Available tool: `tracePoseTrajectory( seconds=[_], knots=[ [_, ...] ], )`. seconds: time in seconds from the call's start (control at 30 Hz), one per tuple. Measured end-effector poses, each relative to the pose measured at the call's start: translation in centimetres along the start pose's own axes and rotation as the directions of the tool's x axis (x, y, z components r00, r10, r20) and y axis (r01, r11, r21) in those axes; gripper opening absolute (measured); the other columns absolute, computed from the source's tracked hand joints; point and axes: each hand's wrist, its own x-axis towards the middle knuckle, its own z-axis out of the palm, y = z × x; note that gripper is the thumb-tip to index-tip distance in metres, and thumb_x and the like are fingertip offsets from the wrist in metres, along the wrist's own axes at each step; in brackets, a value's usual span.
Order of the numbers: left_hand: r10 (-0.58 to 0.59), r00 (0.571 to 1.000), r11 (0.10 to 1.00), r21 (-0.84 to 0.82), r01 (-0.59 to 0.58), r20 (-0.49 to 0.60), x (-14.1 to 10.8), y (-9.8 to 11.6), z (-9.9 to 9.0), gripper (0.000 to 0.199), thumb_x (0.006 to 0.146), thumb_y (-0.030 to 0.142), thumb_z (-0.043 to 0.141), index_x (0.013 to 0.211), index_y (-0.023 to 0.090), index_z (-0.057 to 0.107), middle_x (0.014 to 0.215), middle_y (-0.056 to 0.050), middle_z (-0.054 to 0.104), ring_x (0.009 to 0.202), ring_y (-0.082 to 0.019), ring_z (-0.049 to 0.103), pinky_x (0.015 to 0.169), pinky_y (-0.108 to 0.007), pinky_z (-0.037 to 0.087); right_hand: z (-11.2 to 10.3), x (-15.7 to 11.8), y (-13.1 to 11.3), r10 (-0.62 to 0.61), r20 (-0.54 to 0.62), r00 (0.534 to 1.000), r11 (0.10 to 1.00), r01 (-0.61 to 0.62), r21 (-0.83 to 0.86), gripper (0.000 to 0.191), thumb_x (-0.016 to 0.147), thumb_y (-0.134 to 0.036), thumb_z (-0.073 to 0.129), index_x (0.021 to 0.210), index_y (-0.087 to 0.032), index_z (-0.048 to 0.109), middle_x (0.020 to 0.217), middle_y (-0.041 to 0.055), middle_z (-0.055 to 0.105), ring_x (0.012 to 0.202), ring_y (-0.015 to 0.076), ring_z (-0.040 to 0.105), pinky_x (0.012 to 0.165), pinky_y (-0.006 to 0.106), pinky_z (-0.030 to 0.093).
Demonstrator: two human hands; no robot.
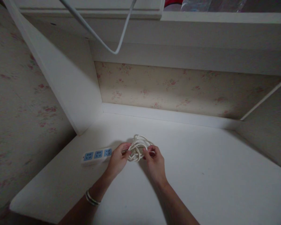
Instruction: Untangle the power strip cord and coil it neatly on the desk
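"Holding that white cord [137,153] from both sides, I see. Why two hands?"

"Probably because the loops are loose and crossed. The left hand [117,159] has its fingers and thumb closed on one side; the right hand [155,164] grasps the other, thumb against the coil, fingers curled. Between them the bundle would keep together."

"Where is it, exactly?"

"Just above the white desk [201,175], or resting on it; I can't tell which. The desk gives the loops some support if they sag."

"And the power strip [97,155]?"

"Lying on the desk, just beside the left hand, blue sockets facing up. Flat like that, it needs nobody steadying it."

"Is the cord joined to it?"

"Can't say. The left hand hides that end."
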Motion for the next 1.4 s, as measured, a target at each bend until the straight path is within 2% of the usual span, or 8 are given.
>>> tracePoseTrajectory(
  seconds=[0.17,0.27,0.5,0.63,0.9,1.03,1.23,1.4],
  knots=[
    [-0.106,0.994,0.977,-0.186,0.1,-0.021,-0.2,1.1,0.0,0.042,0.062,0.01,0.068,0.103,0.017,0.06,0.108,-0.009,0.066,0.099,-0.021,0.062,0.087,-0.032,0.048,0.0,0.3,0.6,0.015,-0.039,0.999,0.999,-0.017,-0.035,0.029,0.078,-0.047,0.063,0.082,-0.02,0.055,0.069,-0.0017,0.059,0.061,0.0136,0.055,0.056,0.023,0.044],
    [-0.119,0.992,0.959,-0.255,0.123,0.03,-0.4,1.5,-0.1,0.045,0.066,0.011,0.066,0.109,0.018,0.057,0.102,-0.007,0.068,0.089,-0.019,0.063,0.078,-0.029,0.049,0.0,0.6,1.3,0.028,-0.063,0.998,0.999,-0.029,-0.02,0.03,0.078,-0.049,0.064,0.081,-0.02,0.056,0.068,-0.0024,0.057,0.061,0.0131,0.053,0.057,0.023,0.044],
    [-0.026,0.993,0.99,-0.135,0.041,0.113,-0.6,2.0,-0.4,0.047,0.077,0.029,0.066,0.121,0.017,0.054,0.116,-0.01,0.063,0.103,-0.022,0.061,0.084,-0.031,0.05,-0.1,0.8,1.5,0.119,-0.053,0.991,0.987,-0.113,0.115,0.033,0.074,-0.048,0.069,0.082,-0.019,0.056,0.071,-0.0014,0.059,0.063,0.014,0.056,0.059,0.025,0.048],
    [0.039,0.995,0.999,-0.025,-0.037,0.089,-0.5,1.6,-0.7,0.039,0.081,0.033,0.063,0.116,0.018,0.057,0.107,-0.008,0.066,0.09,-0.019,0.063,0.079,-0.029,0.051,-0.1,0.8,1.2,0.143,-0.036,0.989,0.977,-0.135,0.166,0.034,0.073,-0.048,0.07,0.082,-0.019,0.056,0.073,-0.0005,0.059,0.066,0.0149,0.057,0.062,0.027,0.05],
    [0.061,0.998,0.997,-0.049,-0.062,-0.017,-0.3,1.3,-0.8,0.036,0.077,0.032,0.068,0.107,0.019,0.051,0.097,-0.005,0.063,0.081,-0.016,0.064,0.072,-0.027,0.051,-0.8,0.3,-0.1,0.003,-0.111,0.994,0.986,-0.022,-0.166,0.044,0.082,-0.053,0.058,0.058,-0.018,0.046,0.054,-0.0054,0.037,0.053,0.0099,0.036,0.05,0.022,0.03],
    [0.066,0.993,0.996,-0.055,-0.072,-0.094,-0.2,1.8,-0.9,0.039,0.072,0.03,0.073,0.104,0.019,0.053,0.091,-0.003,0.064,0.078,-0.014,0.062,0.07,-0.024,0.049,-0.9,-0.1,-0.2,0.034,0.021,0.999,0.944,-0.025,-0.328,0.057,0.085,-0.059,0.048,0.046,-0.017,0.048,0.044,-0.0038,0.034,0.046,0.0099,0.033,0.047,0.024,0.025],
    [0.039,0.992,0.968,-0.241,-0.067,-0.12,-0.2,2.5,-0.6,0.039,0.077,0.032,0.069,0.105,0.02,0.046,0.091,-0.001,0.063,0.069,-0.011,0.06,0.057,-0.02,0.046,-0.2,-0.8,0.3,-0.026,0.292,0.956,0.814,0.19,-0.548,0.057,0.086,-0.057,0.049,0.046,-0.017,0.05,0.044,-0.0033,0.036,0.043,0.0091,0.031,0.045,0.025,0.017],
    [0.033,0.998,0.97,-0.24,-0.044,-0.048,-0.8,3.3,-0.3,0.031,0.081,0.034,0.064,0.101,0.019,0.045,0.079,0.003,0.06,0.059,-0.008,0.057,0.056,-0.021,0.047,0.0,-0.7,0.5,0.028,0.251,0.968,0.867,0.102,-0.487,0.052,0.088,-0.054,0.046,0.052,-0.017,0.055,0.046,-0.0025,0.045,0.045,0.0098,0.038,0.045,0.022,0.023]
  ],
)
